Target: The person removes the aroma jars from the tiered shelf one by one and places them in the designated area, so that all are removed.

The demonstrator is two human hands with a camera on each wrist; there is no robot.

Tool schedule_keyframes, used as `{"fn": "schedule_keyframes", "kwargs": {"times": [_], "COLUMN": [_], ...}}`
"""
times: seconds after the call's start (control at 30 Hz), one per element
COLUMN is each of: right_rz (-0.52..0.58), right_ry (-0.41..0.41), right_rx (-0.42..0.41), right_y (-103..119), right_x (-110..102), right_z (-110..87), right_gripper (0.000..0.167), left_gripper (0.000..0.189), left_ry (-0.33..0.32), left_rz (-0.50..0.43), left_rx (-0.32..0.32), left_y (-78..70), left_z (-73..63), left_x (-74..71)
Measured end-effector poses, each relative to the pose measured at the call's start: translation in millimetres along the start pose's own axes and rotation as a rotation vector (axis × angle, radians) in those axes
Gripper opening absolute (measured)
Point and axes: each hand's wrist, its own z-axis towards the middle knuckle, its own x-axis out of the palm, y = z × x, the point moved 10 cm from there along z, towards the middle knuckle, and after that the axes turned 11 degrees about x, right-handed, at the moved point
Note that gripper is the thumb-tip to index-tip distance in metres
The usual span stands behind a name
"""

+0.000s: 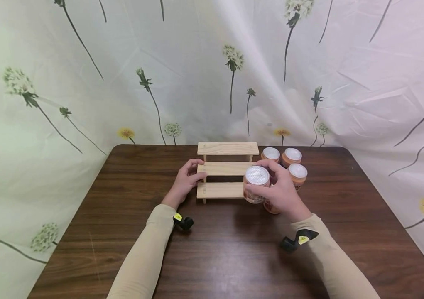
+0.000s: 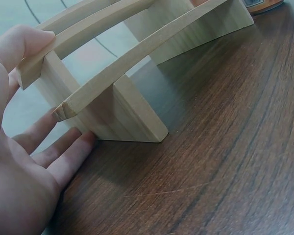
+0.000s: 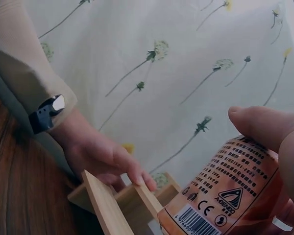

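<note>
A small three-step wooden stand [image 1: 217, 190] of pale wood stands on the table. At its left end my left hand [image 1: 183, 182] grips the stand. In the left wrist view the thumb lies on the end of the middle step, and the lower fingers [image 2: 71, 156] touch the side panel. My right hand [image 1: 283, 193] holds an orange-labelled jar [image 1: 257, 178] with a whitish top, in front of the right end of the lowest step. The right wrist view shows this jar's printed label [image 3: 225, 191] with a barcode; whether its base touches the step, I cannot tell.
Several similar jars [image 1: 298, 174] stand right of the stand, some partly hidden behind the right hand. The dark brown wooden table [image 1: 219, 261] reaches back to a pale curtain [image 1: 197, 83] printed with dandelions. Each wrist wears a black camera [image 1: 185, 223].
</note>
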Motion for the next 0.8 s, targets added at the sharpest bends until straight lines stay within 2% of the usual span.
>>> {"fn": "schedule_keyframes", "kwargs": {"times": [0.37, 0.63, 0.8], "right_rz": [0.000, 0.039, 0.048], "right_ry": [-0.089, -0.143, -0.186], "right_rx": [-0.020, -0.021, -0.019], "right_y": [1, -2, -7], "right_x": [-45, -76, -95], "right_z": [-14.4, -20.9, -26.6], "right_gripper": [0.053, 0.052, 0.052], "left_gripper": [0.045, 0.046, 0.045], "left_ry": [0.008, -0.006, -0.016], "left_rz": [0.013, 0.011, 0.017], "left_rx": [-0.024, 0.004, 0.014], "left_y": [-11.7, -0.5, -0.9], "left_z": [-3.8, -0.7, -0.9], "left_x": [3.2, 1.1, 1.0]}}
